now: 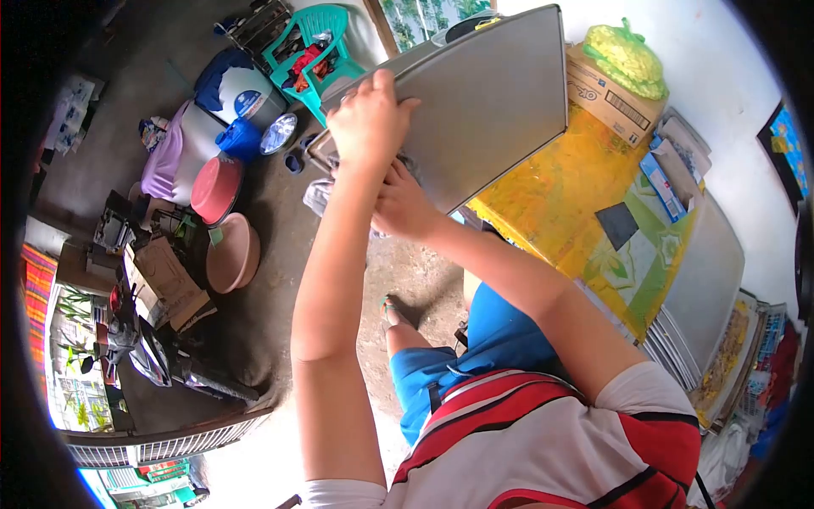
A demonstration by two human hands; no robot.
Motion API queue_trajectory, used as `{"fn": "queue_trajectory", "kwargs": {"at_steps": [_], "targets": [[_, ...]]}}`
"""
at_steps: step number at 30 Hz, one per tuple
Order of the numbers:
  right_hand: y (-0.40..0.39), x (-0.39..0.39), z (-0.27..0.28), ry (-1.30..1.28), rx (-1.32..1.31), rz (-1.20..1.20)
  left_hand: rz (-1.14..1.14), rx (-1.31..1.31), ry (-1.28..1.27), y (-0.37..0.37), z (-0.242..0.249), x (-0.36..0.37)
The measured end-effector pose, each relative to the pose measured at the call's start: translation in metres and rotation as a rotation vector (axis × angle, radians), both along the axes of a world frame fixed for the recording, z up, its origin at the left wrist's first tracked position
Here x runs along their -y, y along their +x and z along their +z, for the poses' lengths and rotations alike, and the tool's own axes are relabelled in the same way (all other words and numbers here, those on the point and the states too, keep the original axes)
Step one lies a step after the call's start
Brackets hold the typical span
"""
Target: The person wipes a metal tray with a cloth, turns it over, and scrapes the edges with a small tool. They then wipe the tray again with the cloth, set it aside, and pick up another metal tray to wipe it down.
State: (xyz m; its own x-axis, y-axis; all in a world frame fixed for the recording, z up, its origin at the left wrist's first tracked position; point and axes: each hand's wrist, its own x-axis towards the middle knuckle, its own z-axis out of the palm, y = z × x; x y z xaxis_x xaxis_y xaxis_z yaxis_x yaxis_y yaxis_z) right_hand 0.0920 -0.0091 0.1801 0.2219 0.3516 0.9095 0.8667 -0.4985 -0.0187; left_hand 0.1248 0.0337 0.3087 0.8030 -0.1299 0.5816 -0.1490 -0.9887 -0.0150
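A large flat grey metal tray [492, 102] is raised upright at the upper middle, over the edge of a table with a yellow cover [551, 187]. My left hand [369, 119] grips the tray's upper left edge, its fingers bent over it. Lower down, my right hand [403, 204] is closed near the tray's lower left corner, beside a greyish cloth [318, 195]; whether it holds the cloth or the tray is hidden.
An OK-marked cardboard box [606, 102] with a yellow-green bag [626, 59] stands on the table. Several flat trays [704, 280] lean at the right. Basins [233, 253], a blue container [240, 138] and a green chair [326, 42] stand on the left floor.
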Motion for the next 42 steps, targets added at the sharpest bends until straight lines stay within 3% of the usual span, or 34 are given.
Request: {"fn": "queue_trajectory", "kwargs": {"at_steps": [3,6,8,9,11,13,14,17,24,25,31,34,37,39,42], "targets": [[0.020,-0.007,-0.031,-0.184,0.015,-0.037,-0.057,0.047,0.080,0.003,0.001,0.009],[-0.011,0.014,-0.063,-0.346,-0.251,-0.052,-0.084,0.012,0.094,0.001,0.007,0.012],[-0.015,0.015,-0.173,-0.367,-0.483,-0.097,-0.126,0.026,0.072,0.001,0.005,0.011],[-0.028,0.028,-0.196,-0.602,-0.584,-0.136,-0.116,0.033,0.080,-0.002,0.005,0.013],[-0.054,0.039,-0.210,-0.806,-0.697,-0.134,-0.087,0.102,0.135,-0.001,0.004,0.015],[-0.077,0.045,-0.199,-0.753,-0.730,-0.049,-0.065,0.149,0.164,0.002,0.000,0.017],[-0.084,0.040,-0.191,-0.589,-0.686,-0.003,-0.056,0.161,0.165,0.004,-0.002,0.017],[-0.094,0.034,-0.113,-0.253,-0.611,0.098,-0.028,0.193,0.171,0.007,-0.004,0.017],[-0.062,0.013,-0.020,0.175,-0.333,0.037,0.026,0.167,0.229,0.005,-0.007,0.020],[-0.050,0.003,-0.009,0.188,-0.204,0.064,0.034,0.152,0.228,0.004,-0.005,0.022],[-0.043,-0.019,0.037,0.184,-0.082,-0.131,-0.049,-0.001,0.185,0.000,0.013,0.020],[-0.034,-0.017,-0.006,0.095,0.017,-0.239,-0.103,-0.052,0.158,-0.006,0.017,0.016],[-0.062,0.009,-0.063,-0.171,-0.117,-0.267,-0.095,-0.075,0.128,-0.009,0.016,0.011],[-0.067,0.027,-0.133,-0.326,-0.180,-0.208,-0.078,-0.101,0.102,-0.010,0.017,0.003],[-0.094,0.052,-0.181,-0.468,-0.602,-0.076,-0.072,-0.153,0.009,-0.009,0.014,-0.010]]}}
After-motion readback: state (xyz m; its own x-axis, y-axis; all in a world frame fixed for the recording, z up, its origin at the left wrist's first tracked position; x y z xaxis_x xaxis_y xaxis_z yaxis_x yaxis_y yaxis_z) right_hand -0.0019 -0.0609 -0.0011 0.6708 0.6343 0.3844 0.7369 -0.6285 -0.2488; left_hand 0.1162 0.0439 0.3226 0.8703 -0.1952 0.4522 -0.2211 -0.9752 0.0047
